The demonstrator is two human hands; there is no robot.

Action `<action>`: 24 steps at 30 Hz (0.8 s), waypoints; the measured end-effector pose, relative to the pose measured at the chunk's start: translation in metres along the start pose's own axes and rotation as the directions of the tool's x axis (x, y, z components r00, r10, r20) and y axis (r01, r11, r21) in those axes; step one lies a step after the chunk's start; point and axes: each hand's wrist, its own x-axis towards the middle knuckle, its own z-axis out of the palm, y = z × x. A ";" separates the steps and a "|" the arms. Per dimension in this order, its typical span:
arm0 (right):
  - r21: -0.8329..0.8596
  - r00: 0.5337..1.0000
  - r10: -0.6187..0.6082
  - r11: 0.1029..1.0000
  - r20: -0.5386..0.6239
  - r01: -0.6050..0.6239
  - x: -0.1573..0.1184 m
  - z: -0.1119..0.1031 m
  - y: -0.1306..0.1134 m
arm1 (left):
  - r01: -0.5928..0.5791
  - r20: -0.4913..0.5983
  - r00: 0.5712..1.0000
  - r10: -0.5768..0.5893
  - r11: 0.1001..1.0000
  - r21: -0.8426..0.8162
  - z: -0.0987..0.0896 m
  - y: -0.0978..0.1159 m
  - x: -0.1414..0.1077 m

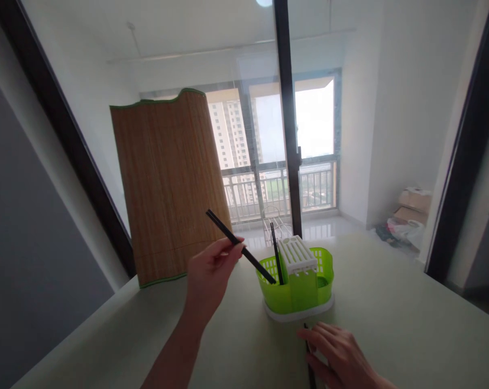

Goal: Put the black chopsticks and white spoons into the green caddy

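Leftmost, a curled brown mat [169, 189] stands upright at the far left corner of the pale worktop [119, 335]. Next, the left hand [212, 270] has its fingers pinched on black chopsticks [223, 226], slanting down over the left end of the green basket. Behind, a window [314, 124] shows a tall building [232, 135]. Toward the worktop's far edge sits the green basket [277, 298], more chopsticks [276, 248] standing inside. Nearer the front, the right hand's [341, 351] fingers bend over a dark stick [311, 377]; whether they grip it, I cannot tell. Beyond the far right corner lie boxes [414, 200].
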 end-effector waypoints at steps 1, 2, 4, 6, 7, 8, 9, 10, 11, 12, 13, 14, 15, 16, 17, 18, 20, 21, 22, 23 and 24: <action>-0.010 1.000 0.002 1.000 0.010 -0.002 -0.001 -0.001 0.002 | -0.013 -0.002 1.000 0.013 1.000 0.017 0.005 -0.003 0.015; -0.018 1.000 0.007 1.000 0.019 -0.006 -0.002 -0.002 0.004 | -0.028 0.012 1.000 0.027 0.999 0.038 0.012 -0.007 0.028; -0.026 0.999 0.017 1.000 0.032 -0.017 -0.004 0.000 0.006 | -0.042 0.076 0.997 0.034 0.994 0.097 0.032 -0.021 0.047; -0.027 0.999 0.014 1.000 0.037 -0.013 -0.005 0.002 0.008 | -0.022 0.171 0.985 -0.008 0.984 0.178 0.053 -0.040 0.058; -0.027 0.999 0.009 1.000 0.039 -0.008 -0.006 0.003 0.009 | -0.006 0.216 0.976 -0.042 0.976 0.216 0.064 -0.049 0.060; -0.027 0.999 0.005 1.000 0.042 -0.004 -0.006 0.004 0.009 | 0.013 0.249 0.966 -0.076 0.969 0.248 0.073 -0.059 0.060; -0.028 0.999 0.003 1.000 0.048 -0.002 -0.007 0.005 0.010 | 0.031 0.269 0.957 -0.106 0.962 0.272 0.082 -0.068 0.060; -0.031 0.998 0.003 1.000 0.055 -0.002 -0.007 0.005 0.011 | 0.048 0.279 0.951 -0.131 0.957 0.288 0.089 -0.076 0.058; -0.036 0.998 0.006 0.999 0.063 -0.004 -0.007 0.005 0.012 | 0.064 0.282 0.947 -0.152 0.952 0.300 0.095 -0.083 0.056; -0.040 0.997 0.009 0.999 0.072 -0.006 -0.007 0.004 0.012 | 0.080 0.285 0.943 -0.174 0.946 0.314 0.100 -0.089 0.053; -0.042 0.997 0.011 0.999 0.082 -0.007 -0.007 0.004 0.013 | 0.094 0.290 0.937 -0.194 0.940 0.327 0.104 -0.094 0.051; -0.043 0.996 0.013 0.999 0.091 -0.009 -0.007 0.003 0.014 | 0.105 0.296 0.931 -0.212 0.935 0.340 0.107 -0.098 0.049; -0.043 0.995 0.017 0.999 0.099 -0.012 -0.006 0.002 0.015 | 0.113 0.304 0.925 -0.227 0.930 0.351 0.110 -0.102 0.047; -0.042 0.994 0.022 0.999 0.104 -0.017 -0.006 0.001 0.016 | 0.118 0.314 0.919 -0.239 0.925 0.360 0.113 -0.104 0.045; -0.043 0.994 0.028 0.999 0.108 -0.024 -0.005 0.000 0.016 | 0.120 0.326 0.912 -0.248 0.922 0.368 0.114 -0.106 0.044; -0.046 0.993 0.035 0.999 0.111 -0.030 -0.005 0.000 0.017 | 0.119 0.337 0.906 -0.254 0.920 0.373 0.116 -0.108 0.044; -0.052 0.992 0.047 0.998 0.115 -0.041 -0.005 -0.001 0.017 | 0.111 0.359 0.897 -0.257 0.918 0.381 0.117 -0.108 0.043; -0.054 0.992 0.051 0.998 0.120 -0.045 -0.005 -0.001 0.018 | 0.104 0.365 0.896 -0.254 0.918 0.384 0.117 -0.108 0.042; -0.056 0.991 0.054 0.997 0.124 -0.048 -0.006 0.000 0.018 | 0.095 0.365 0.898 -0.247 0.917 0.387 0.116 -0.106 0.041; -0.058 0.990 0.057 0.997 0.128 -0.050 -0.007 0.001 0.018 | 0.085 0.356 0.904 -0.236 0.917 0.391 0.114 -0.104 0.040; -0.058 0.989 0.060 0.997 0.132 -0.053 -0.008 0.001 0.019 | 0.073 0.342 0.914 -0.220 0.916 0.394 0.112 -0.101 0.037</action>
